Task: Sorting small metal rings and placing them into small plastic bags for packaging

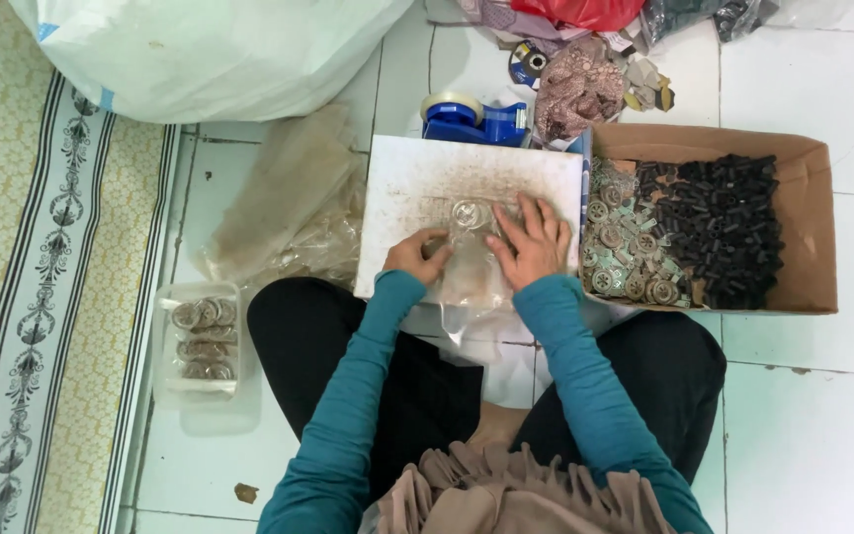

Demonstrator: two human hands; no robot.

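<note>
- Sitting cross-legged on the white tiled floor (803, 415), the person works over a white board (417, 178) that lies across the lap and is stained with brown dust.
- A small clear plastic bag (469, 277) lies on the near edge of the board, between the two hands, with a round clear piece (466, 212) at its far end.
- The left hand (415, 255) sits at the left side of the bag; its fingers curl in and pinch the bag's edge.
- The right hand (530, 243) lies flat on the right side of the bag, fingers spread and pressing down on the plastic rather than closing around it.
- Both arms wear teal sleeves (585, 376).
- To the right of the board, touching it, a cardboard box (812, 227) holds black cylindrical pieces (728, 227) on its right side and round metal discs (625, 247) mixed with scraps on its left.
- At the far edge of the board a blue tape dispenser (471, 119) rests on the floor.
- On the left, near the person's knee, a clear plastic tray (202, 346) holds more round discs.
- Loose clear bags (289, 198) lie between the tray and the board.
- A large white sack (210, 49) sits at the far left, beside a patterned yellow rug (42, 277).
</note>
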